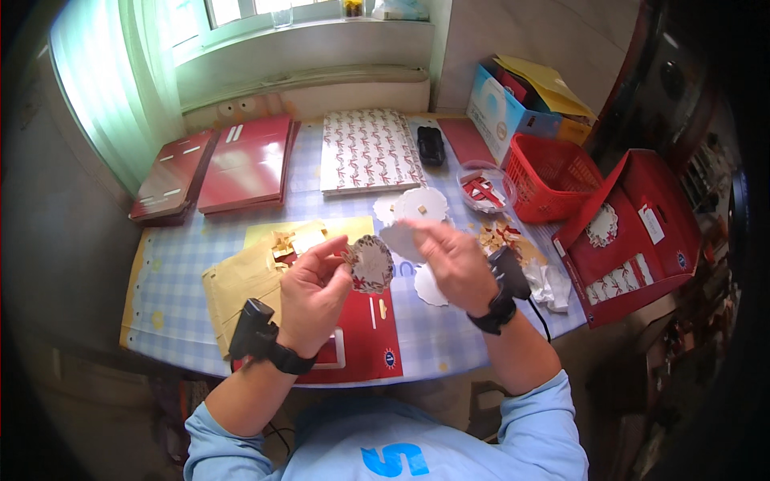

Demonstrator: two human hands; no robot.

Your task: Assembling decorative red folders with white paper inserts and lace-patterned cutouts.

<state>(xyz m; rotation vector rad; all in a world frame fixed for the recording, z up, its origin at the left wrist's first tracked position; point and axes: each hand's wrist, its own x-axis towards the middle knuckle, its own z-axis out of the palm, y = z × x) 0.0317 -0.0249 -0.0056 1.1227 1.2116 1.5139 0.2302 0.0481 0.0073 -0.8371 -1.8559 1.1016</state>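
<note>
While both the left hand and right hand pinch a round patterned label, red flat boxes lie behind.

Single head view, looking steeply down, close over table.

Scalloped round paper disc, white w/ red-patterned edge, held upright-ish above the table btw both hands.

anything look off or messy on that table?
Mostly tidy. A crumpled white wrapper lies at the table's right edge, beside loose red and gold scraps. Both hands, left and right, hold a scalloped round cutout; it looks intact.
</note>
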